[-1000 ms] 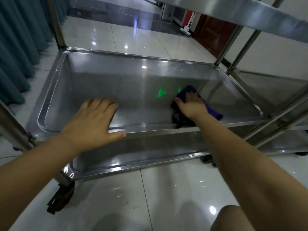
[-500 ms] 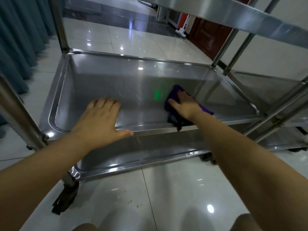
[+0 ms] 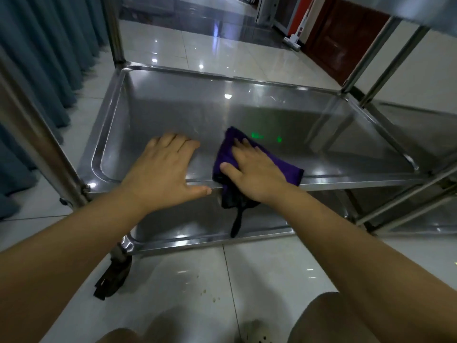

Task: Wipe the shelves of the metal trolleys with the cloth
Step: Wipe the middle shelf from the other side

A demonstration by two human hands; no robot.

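A steel trolley's middle shelf (image 3: 272,115) lies in front of me, a shallow tray with a raised rim. My right hand (image 3: 254,172) presses a purple cloth (image 3: 226,152) flat onto the shelf near its front edge, fingers straight. Part of the cloth hangs dark over the front rim. My left hand (image 3: 164,172) rests flat on the front-left of the same shelf, fingers spread, thumb along the rim. It holds nothing. The bottom shelf (image 3: 193,226) shows underneath.
A second trolley (image 3: 420,120) stands close on the right, its posts beside this one's. An upper shelf edge (image 3: 420,11) overhangs at top right. Teal curtains (image 3: 37,70) hang at left. A caster wheel (image 3: 113,276) sits on the glossy tiled floor. My knees show at the bottom.
My right hand has slid the cloth leftwards along the front of the shelf, closer to my left hand. The left hand stays in about the same place.
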